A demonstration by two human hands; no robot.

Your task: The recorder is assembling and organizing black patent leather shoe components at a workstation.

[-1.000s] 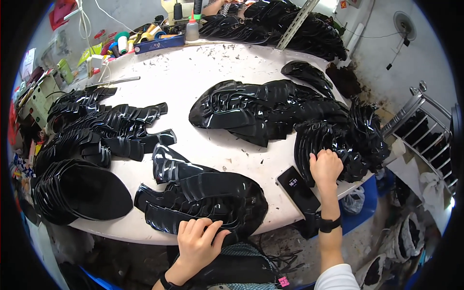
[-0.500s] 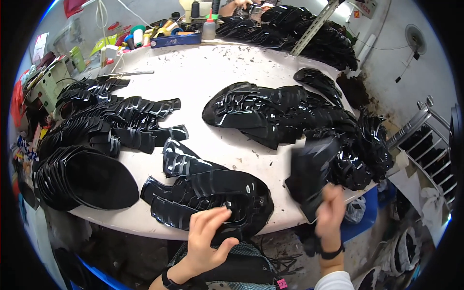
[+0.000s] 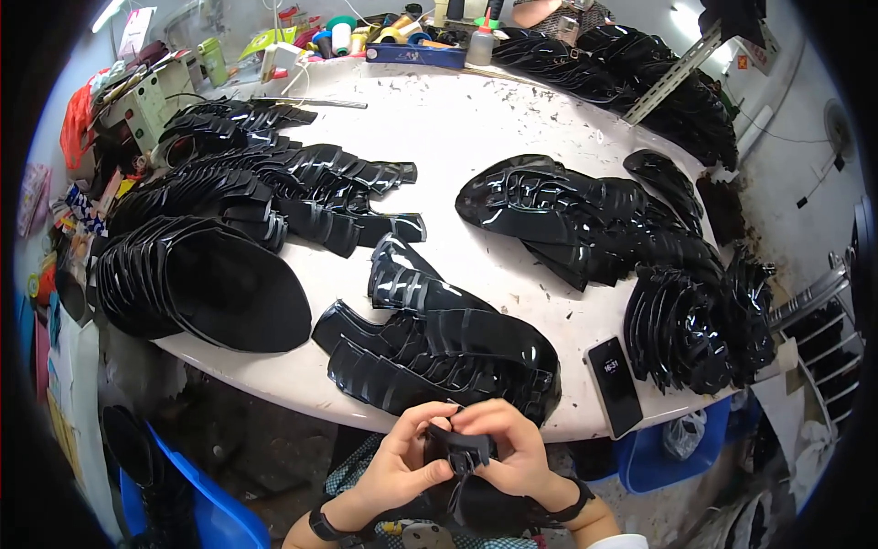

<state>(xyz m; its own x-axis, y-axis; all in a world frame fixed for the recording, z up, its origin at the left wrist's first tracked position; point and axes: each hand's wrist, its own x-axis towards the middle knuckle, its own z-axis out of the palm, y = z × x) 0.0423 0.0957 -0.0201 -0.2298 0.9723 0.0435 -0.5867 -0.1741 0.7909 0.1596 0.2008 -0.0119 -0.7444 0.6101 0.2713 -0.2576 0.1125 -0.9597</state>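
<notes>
Both my hands are together just off the table's front edge, holding a glossy black shoe upper piece (image 3: 494,503). My left hand (image 3: 407,457) closes on its left side with thumb and fingers. My right hand (image 3: 517,444) grips its right side, fingertips meeting the left ones at the top. The piece looks folded, with narrow bands bunched between the thumbs; its far side is hidden. Just beyond my hands lies a loose heap of similar black uppers (image 3: 485,334). A phone (image 3: 615,389) with its screen lit lies to their right.
On the white table (image 3: 439,101), stacked black uppers stand at left (image 3: 238,284) and right (image 3: 585,215), with a bundle (image 3: 686,329) at the right edge. Behind are a blue tray (image 3: 416,55), a bottle (image 3: 480,44) and thread spools. A blue bin (image 3: 672,457) stands below right; another person is at the far side.
My right hand has come in from the right with a black piece, and my left hand, open before, now grips it too. The phone is uncovered. The view has shifted.
</notes>
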